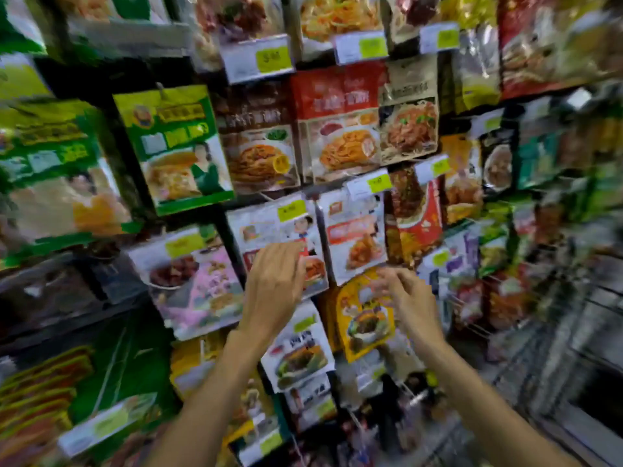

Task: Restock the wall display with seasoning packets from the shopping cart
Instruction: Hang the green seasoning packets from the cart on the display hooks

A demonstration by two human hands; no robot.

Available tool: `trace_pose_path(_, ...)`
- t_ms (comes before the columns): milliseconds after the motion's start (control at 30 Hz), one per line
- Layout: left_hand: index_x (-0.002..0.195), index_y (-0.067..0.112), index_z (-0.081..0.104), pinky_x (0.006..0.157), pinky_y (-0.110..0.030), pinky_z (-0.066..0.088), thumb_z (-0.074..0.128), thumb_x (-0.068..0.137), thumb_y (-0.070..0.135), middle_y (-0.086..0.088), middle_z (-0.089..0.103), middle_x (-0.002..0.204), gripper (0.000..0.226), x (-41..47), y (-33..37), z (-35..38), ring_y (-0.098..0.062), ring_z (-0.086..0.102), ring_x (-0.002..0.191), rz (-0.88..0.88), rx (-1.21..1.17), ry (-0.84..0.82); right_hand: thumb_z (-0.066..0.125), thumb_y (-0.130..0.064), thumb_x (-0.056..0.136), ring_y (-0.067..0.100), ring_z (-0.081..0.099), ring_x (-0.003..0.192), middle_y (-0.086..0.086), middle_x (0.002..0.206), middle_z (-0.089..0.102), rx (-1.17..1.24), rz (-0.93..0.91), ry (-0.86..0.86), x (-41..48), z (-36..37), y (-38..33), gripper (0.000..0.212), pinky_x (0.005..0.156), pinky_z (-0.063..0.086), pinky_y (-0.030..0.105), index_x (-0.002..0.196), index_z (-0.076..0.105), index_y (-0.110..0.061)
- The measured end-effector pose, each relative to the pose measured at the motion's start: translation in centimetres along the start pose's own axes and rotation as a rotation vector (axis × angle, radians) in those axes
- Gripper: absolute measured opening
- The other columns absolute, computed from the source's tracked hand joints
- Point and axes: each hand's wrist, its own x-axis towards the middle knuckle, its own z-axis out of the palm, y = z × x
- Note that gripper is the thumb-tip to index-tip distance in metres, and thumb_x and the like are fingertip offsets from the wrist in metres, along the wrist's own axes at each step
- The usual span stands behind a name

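A wall display hung with seasoning packets fills the head view. My left hand [274,281] rests with its fingers spread against a white packet [269,227] hanging at the middle. My right hand [403,294] pinches the top edge of a yellow packet [365,318] that hangs just below a white and orange packet [354,237]. Another white packet [300,348] with a dish picture hangs under my left wrist. The picture is blurred, so fine detail of the grip is unclear.
Large green packets [175,143] hang at the left. Red and brown noodle sauce packets [337,123] hang above with price tags [258,59]. A wire shopping cart [573,332] stands at the right, close to the display.
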Motion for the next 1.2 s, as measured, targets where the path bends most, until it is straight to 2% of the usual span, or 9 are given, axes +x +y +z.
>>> trace_pose_path(100,0.100,-0.002,0.066,0.081,-0.034,0.042,0.040,0.098,0.018,-0.016,0.067,0.094,0.033,-4.9,7.0,6.8,-0.032,0.065,0.088,-0.125,-0.323,-0.238,0.051,-0.018,0.098,0.031,0.069,0.079,0.014,0.080,0.071,-0.092,0.228,0.116,-4.3,-7.1,8.0,0.023,0.071,0.054,0.045,0.082,0.068,-0.016)
trace_pose_path(200,0.103,-0.002,0.065,0.087,-0.032,0.039,0.045,0.099,0.011,-0.017,0.067,0.101,0.024,-9.3,13.1,13.1,-0.032,0.062,0.098,-0.231,-0.510,-0.518,0.050,-0.017,0.097,0.030,0.066,0.074,0.011,0.077,0.071,-0.124,0.434,0.260,-8.9,-13.7,14.6,0.025,0.067,0.047,0.040,0.080,0.068,-0.014)
trace_pose_path(300,0.099,-0.003,0.064,0.078,-0.033,0.037,0.047,0.099,0.010,-0.020,0.066,0.095,0.022,-13.1,18.3,18.5,-0.034,0.062,0.091,-0.264,-0.628,-0.764,0.051,-0.016,0.098,0.025,0.063,0.062,0.003,0.063,0.067,-0.184,0.577,0.433,-13.0,-19.0,20.0,0.033,0.057,0.048,0.031,0.067,0.064,-0.018)
trace_pose_path(467,0.098,-0.005,0.064,0.076,-0.049,0.046,0.046,0.099,0.011,-0.027,0.065,0.092,0.024,-18.4,24.5,26.6,-0.040,0.062,0.086,-0.209,-0.764,-1.088,0.049,-0.017,0.099,0.044,0.064,0.080,0.030,0.081,0.067,-0.218,0.822,0.633,-17.9,-24.5,27.4,0.034,0.080,0.049,0.058,0.076,0.064,0.003)
trace_pose_path(633,0.109,0.002,0.062,0.065,-0.036,0.042,0.044,0.100,0.018,-0.022,0.066,0.092,0.026,-25.5,28.0,33.4,-0.032,0.061,0.080,-0.219,-0.730,-1.385,0.047,-0.015,0.099,0.040,0.065,0.081,0.026,0.085,0.069,-0.322,1.008,0.774,-21.2,-25.7,33.9,0.031,0.078,0.052,0.054,0.080,0.064,0.003)
trace_pose_path(733,0.112,-0.001,0.059,0.073,-0.036,0.046,0.045,0.099,0.013,-0.021,0.064,0.101,0.024,-29.7,28.7,36.4,-0.032,0.061,0.088,-0.231,-0.694,-1.547,0.047,-0.014,0.097,0.037,0.065,0.080,0.024,0.084,0.069,-0.362,1.121,0.808,-22.7,-25.8,37.3,0.031,0.071,0.052,0.042,0.085,0.066,0.008)
trace_pose_path(900,0.117,-0.004,0.054,0.087,-0.042,0.046,0.060,0.091,0.030,-0.023,0.055,0.118,0.043,-34.9,29.0,39.9,-0.035,0.054,0.110,-0.108,-0.430,-1.627,0.046,-0.016,0.098,0.021,0.052,0.074,0.006,0.077,0.054,-0.473,1.197,0.759,-24.3,-25.3,41.6,0.014,0.058,0.029,0.027,0.089,0.053,-0.010)
trace_pose_path(1067,0.146,0.003,0.019,0.105,-0.050,0.036,0.072,0.078,0.046,-0.021,0.026,0.147,0.097,-37.5,30.6,40.6,-0.038,0.029,0.134,-0.142,-0.243,-1.682,0.047,-0.017,0.099,0.025,0.059,0.084,0.007,0.087,0.061,-0.475,1.173,0.843,-23.0,-25.9,44.0,0.022,0.068,0.041,0.029,0.106,0.060,-0.001)
trace_pose_path(1200,0.125,0.002,0.043,0.082,-0.039,0.048,0.081,0.072,0.017,-0.018,0.054,0.122,0.067,-38.0,31.6,41.4,-0.034,0.053,0.107,-0.397,-0.352,-1.598,0.048,-0.017,0.099,0.027,0.061,0.091,0.011,0.101,0.064,-0.406,1.122,0.893,-20.1,-27.0,45.7,0.027,0.070,0.042,0.028,0.114,0.059,0.003)
